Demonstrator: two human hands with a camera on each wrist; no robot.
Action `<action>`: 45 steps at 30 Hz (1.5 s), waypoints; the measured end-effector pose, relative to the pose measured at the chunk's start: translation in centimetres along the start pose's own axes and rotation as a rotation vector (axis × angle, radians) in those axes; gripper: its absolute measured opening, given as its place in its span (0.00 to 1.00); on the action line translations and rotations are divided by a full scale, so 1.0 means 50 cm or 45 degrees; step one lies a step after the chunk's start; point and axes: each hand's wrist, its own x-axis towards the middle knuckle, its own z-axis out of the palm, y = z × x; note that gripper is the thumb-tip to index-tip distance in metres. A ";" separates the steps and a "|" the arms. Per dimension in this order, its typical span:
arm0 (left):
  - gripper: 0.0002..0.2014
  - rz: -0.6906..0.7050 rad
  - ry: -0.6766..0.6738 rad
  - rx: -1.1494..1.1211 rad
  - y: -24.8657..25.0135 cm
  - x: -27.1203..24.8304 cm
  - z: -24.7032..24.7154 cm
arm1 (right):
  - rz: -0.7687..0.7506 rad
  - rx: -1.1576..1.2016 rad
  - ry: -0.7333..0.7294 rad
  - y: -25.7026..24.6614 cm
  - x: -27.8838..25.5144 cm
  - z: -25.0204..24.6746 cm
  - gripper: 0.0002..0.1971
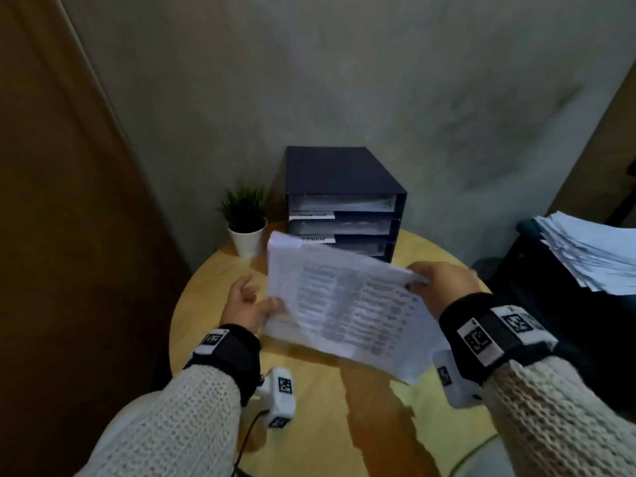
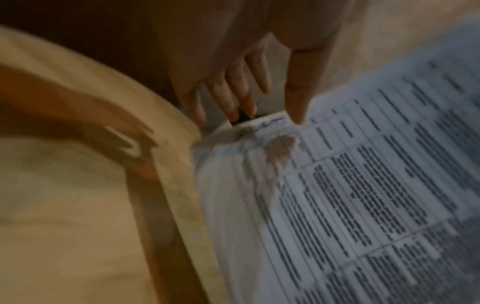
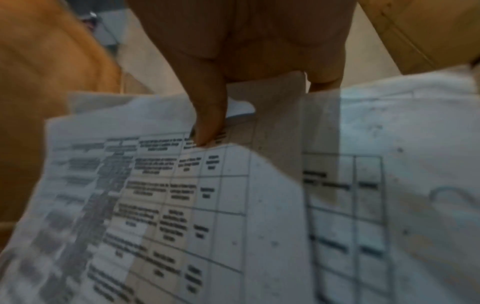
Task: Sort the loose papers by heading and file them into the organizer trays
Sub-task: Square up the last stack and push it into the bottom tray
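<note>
A sheaf of printed papers [image 1: 344, 304] hangs above the round table [image 1: 309, 425], pinched by the right hand [image 1: 444, 280]; the left hand [image 1: 246, 301], fingers relaxed, touches its edge. Behind, the dark organizer [image 1: 344, 173] holds papers in three visible trays.

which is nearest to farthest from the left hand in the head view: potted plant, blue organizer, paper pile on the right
From the left hand:
1. Potted plant, just beyond the hand, at the table's far left edge.
2. Blue organizer, farther back, toward the middle.
3. Paper pile, far right, off the table.
</note>
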 end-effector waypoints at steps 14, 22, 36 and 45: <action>0.08 -0.125 -0.061 -0.008 -0.038 -0.048 -0.015 | 0.101 0.384 -0.137 0.004 -0.041 0.027 0.14; 0.08 0.037 0.023 -0.161 -0.001 -0.042 0.002 | 0.077 0.811 0.211 -0.016 -0.037 0.021 0.15; 0.10 -0.150 -0.106 0.093 -0.037 -0.033 -0.024 | 0.240 0.724 -0.092 0.048 -0.013 0.144 0.18; 0.09 -0.070 -0.055 0.149 -0.003 0.001 -0.024 | 0.341 1.067 -0.134 0.049 -0.007 0.135 0.35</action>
